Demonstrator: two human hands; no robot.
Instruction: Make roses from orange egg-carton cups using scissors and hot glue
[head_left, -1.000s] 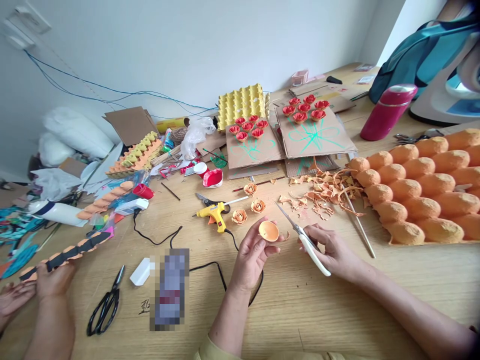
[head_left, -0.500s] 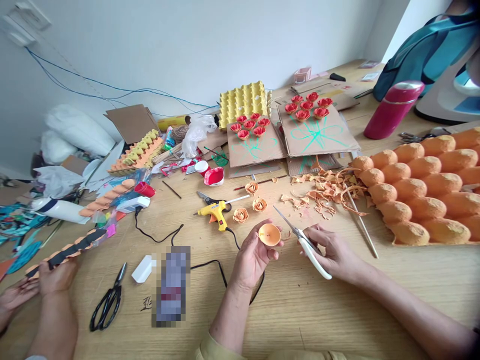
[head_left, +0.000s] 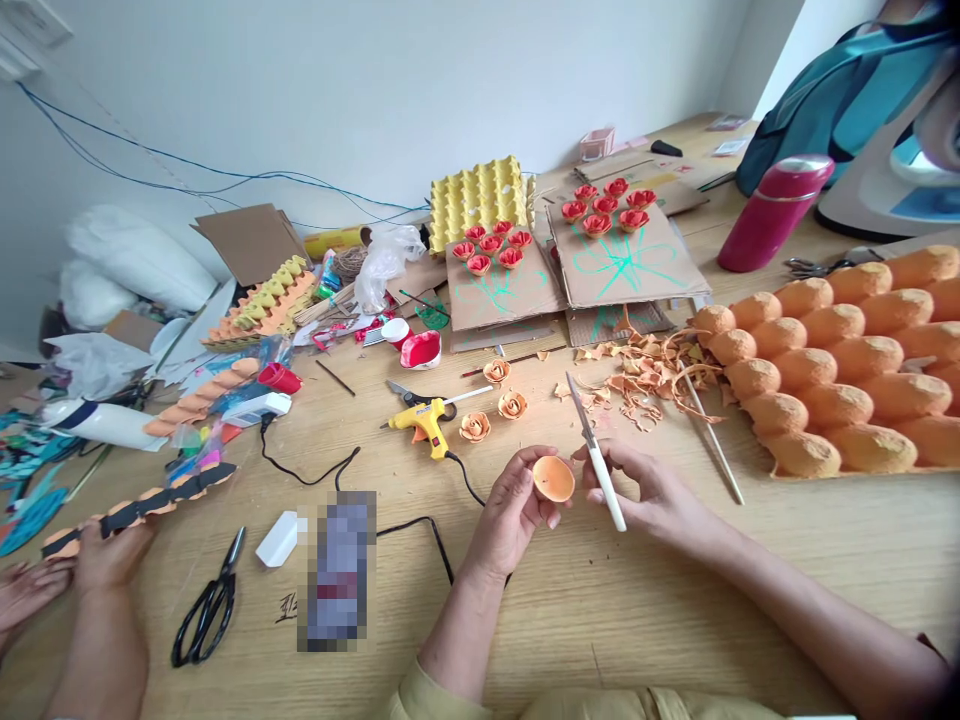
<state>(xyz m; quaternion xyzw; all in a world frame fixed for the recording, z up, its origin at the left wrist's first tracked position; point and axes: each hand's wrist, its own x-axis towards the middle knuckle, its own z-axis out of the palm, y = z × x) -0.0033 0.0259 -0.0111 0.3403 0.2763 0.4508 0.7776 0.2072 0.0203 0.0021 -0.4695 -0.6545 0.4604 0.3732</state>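
Note:
An orange egg-carton cup (head_left: 554, 479), round and hollow, is pinched in the fingers of my left hand (head_left: 510, 515), its open side facing me. My right hand (head_left: 645, 485) holds white-handled scissors (head_left: 604, 480), blades pointing up and away, just right of the cup. Blades and cup are apart. Beyond my hands on the table lie several orange paper roses (head_left: 513, 405) and a yellow glue gun (head_left: 424, 418) with its black cord. Orange scraps (head_left: 637, 375) are heaped past the scissors.
A large orange egg tray (head_left: 840, 370) stands at right, near a pink bottle (head_left: 776, 215). Red roses (head_left: 600, 205) sit on cardboard (head_left: 630, 265) at the back. Black scissors (head_left: 210, 605) lie left. Another person's hand (head_left: 112, 550) holds an orange-and-black strip (head_left: 150, 510).
The scissors have turned more upright and shifted left, closer to the cup. The thin strip at the cup's edge no longer shows. The cup has tilted and moved slightly right.

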